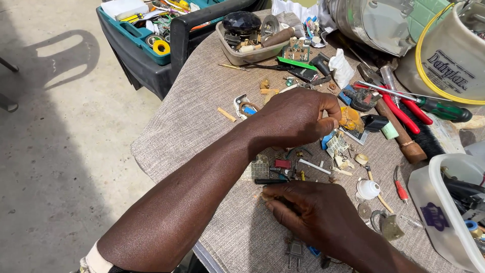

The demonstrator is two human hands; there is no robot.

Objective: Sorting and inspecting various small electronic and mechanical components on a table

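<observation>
A small amber part (pixel 348 117) sits at the fingertips of the left hand (pixel 298 119), whose fingers are curled together over the scattered electronic bits; whether they actually pinch it cannot be told. Nearer the person, the right hand (pixel 316 212) rests curled on the grey cloth-covered counter (pixel 192 126), fingers bent around something hidden. Between the hands lie a small circuit board (pixel 258 167) and a white rod (pixel 314 166). Beyond the left hand lie red-handled pliers (pixel 401 112) and a green-handled screwdriver (pixel 439 107).

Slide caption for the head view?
Left hand and right hand sort small electronic parts on a cloth-covered table beside red-handled pliers.
</observation>
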